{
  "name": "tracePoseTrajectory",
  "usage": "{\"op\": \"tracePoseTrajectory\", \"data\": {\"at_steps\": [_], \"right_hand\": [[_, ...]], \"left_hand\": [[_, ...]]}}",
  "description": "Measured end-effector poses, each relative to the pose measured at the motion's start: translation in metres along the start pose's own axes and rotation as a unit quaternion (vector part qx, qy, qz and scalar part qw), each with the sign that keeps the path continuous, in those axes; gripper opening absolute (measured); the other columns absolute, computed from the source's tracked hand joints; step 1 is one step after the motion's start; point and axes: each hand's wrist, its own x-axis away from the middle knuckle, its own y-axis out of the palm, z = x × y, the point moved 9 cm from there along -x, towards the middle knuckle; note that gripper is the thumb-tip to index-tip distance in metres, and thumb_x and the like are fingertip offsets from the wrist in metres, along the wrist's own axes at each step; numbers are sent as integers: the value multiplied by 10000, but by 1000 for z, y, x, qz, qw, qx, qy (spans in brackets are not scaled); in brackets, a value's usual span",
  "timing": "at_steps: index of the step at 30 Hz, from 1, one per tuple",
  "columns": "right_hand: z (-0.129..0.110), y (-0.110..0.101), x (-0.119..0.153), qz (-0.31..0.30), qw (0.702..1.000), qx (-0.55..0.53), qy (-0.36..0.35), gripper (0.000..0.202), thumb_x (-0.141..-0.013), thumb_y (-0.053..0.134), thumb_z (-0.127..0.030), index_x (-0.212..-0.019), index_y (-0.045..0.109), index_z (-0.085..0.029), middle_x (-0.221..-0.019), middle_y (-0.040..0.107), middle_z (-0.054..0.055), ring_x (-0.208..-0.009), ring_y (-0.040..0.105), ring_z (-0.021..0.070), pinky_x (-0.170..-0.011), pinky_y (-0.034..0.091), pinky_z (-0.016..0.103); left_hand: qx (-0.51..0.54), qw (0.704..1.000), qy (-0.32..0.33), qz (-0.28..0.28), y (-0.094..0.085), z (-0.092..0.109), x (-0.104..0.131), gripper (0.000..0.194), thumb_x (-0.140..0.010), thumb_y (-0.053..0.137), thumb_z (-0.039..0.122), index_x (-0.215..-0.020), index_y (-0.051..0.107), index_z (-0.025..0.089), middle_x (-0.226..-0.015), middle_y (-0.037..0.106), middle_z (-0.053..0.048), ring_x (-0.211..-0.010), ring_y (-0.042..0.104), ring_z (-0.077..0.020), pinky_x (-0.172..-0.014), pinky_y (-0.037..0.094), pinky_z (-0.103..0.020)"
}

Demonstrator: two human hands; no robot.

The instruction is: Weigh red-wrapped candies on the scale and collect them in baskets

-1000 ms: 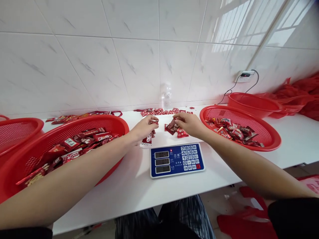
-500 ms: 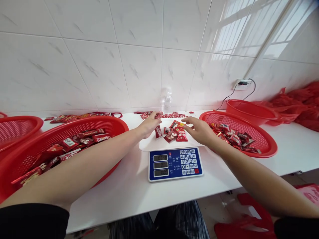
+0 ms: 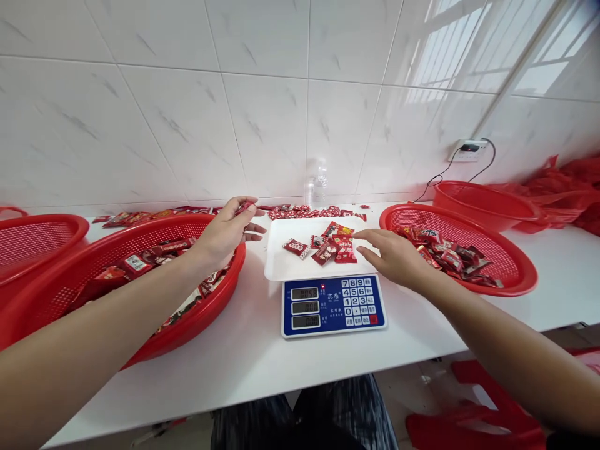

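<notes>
Several red wrapped packets [image 3: 344, 248] lie on the white pan [image 3: 281, 269] of a scale with a blue keypad panel [image 3: 334, 306]. One dark red packet [image 3: 296, 247] lies apart at the pan's left. My left hand [image 3: 229, 231] is above the right rim of the large red basket [image 3: 229, 300], closed on a small red packet [image 3: 244, 207] between thumb and fingers. My right hand [image 3: 391, 253] is at the pan's right edge, fingers apart beside the packets and holding nothing.
A red basket of packets [image 3: 515, 269] stands to the right, a red basin [image 3: 487, 203] behind it. Along the wall lie more packets [image 3: 304, 212] and a clear bottle [image 3: 319, 184]. Another red basket [image 3: 70, 231] is far left. A cable hangs from a wall socket [image 3: 469, 150].
My left hand has moved left off the pan with a small packet. A dark red packet now lies flat on the pan's left. My right hand has shifted slightly right, and the scale's top reading has changed.
</notes>
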Motion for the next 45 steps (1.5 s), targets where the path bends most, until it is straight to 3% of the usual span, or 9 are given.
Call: {"op": "tracePoseTrajectory", "data": {"at_steps": [6, 12, 17, 22, 28, 32, 35, 38, 45], "right_hand": [[-9, 12, -3, -31, 1000, 2, -3, 322, -928, 440, -307, -1226, 551, -255, -1228, 625, 42, -1149, 559, 251, -910, 494, 452], [-13, 16, -1, -42, 999, 2, -12, 321, -937, 423, -323, -1225, 551, -261, -1235, 622, 39, -1142, 566, 246, -937, 481, 449], [-2, 23, -2, -52, 999, 2, 4, 333, -932, 440, -350, -1237, 544, -263, -1264, 603, 59, -1166, 551, 264, -954, 467, 456], [1, 46, -15, -94, 995, -32, 29, 368, -912, 482, -357, -1254, 540, -234, -1284, 585, 90, -1175, 545, 271, -955, 466, 445], [-22, 61, -38, -103, 990, -89, -23, 295, -894, 484, -248, -1156, 618, -235, -1259, 598, 71, -1171, 545, 234, -975, 453, 408], [-3, 59, -57, -91, 987, -128, 25, 318, -905, 482, -277, -1205, 584, -250, -1258, 602, 62, -1180, 537, 217, -1002, 426, 410], [21, 63, -66, -87, 987, -111, 76, 396, -916, 463, -308, -1285, 528, -182, -1346, 526, 125, -1265, 459, 256, -1047, 368, 438], [28, 73, -68, -116, 984, -105, 80, 387, -913, 466, -326, -1250, 566, -166, -1298, 567, 140, -1201, 523, 274, -1000, 416, 421], [-10, 67, -71, -93, 989, -112, 24, 373, -910, 463, -330, -1230, 582, -179, -1289, 575, 112, -1220, 498, 249, -1027, 388, 401]], "left_hand": [[18, 999, -49, -5, -10, -24, 6, 208, -867, 553, 406, -946, 547, 213, -1091, 627, -67, -697, 636, -141, -594, 480, -276], [-49, 994, -50, -81, 9, -34, 11, 255, -829, 583, 439, -876, 588, 188, -1020, 654, -65, -730, 598, -135, -622, 470, -262], [-101, 987, -41, -121, 21, -35, 19, 232, -804, 604, 417, -827, 636, 189, -767, 635, -33, -655, 539, -130, -607, 449, -253], [-130, 984, -52, -114, 18, -36, 19, 250, -823, 579, 433, -877, 639, 196, -733, 628, -19, -621, 541, -122, -602, 437, -254], [-99, 989, -45, -102, 10, -37, 18, 275, -810, 599, 451, -898, 635, 193, -800, 650, -25, -636, 560, -116, -613, 445, -251], [-97, 989, -42, -105, 7, -37, 17, 298, -814, 589, 468, -915, 638, 192, -853, 657, -32, -680, 575, -126, -630, 449, -250], [-108, 986, -42, -116, 8, -36, 16, 330, -819, 572, 492, -915, 640, 184, -839, 654, -31, -695, 568, -129, -640, 451, -250], [-107, 985, -49, -123, 10, -37, 16, 351, -802, 588, 505, -934, 640, 183, -857, 659, -33, -699, 568, -127, -639, 455, -250], [-51, 987, -86, -130, 10, -50, 17, 375, -784, 657, 414, -1085, 630, 193, -921, 659, -31, -715, 579, -110, -730, 494, -280]]}}
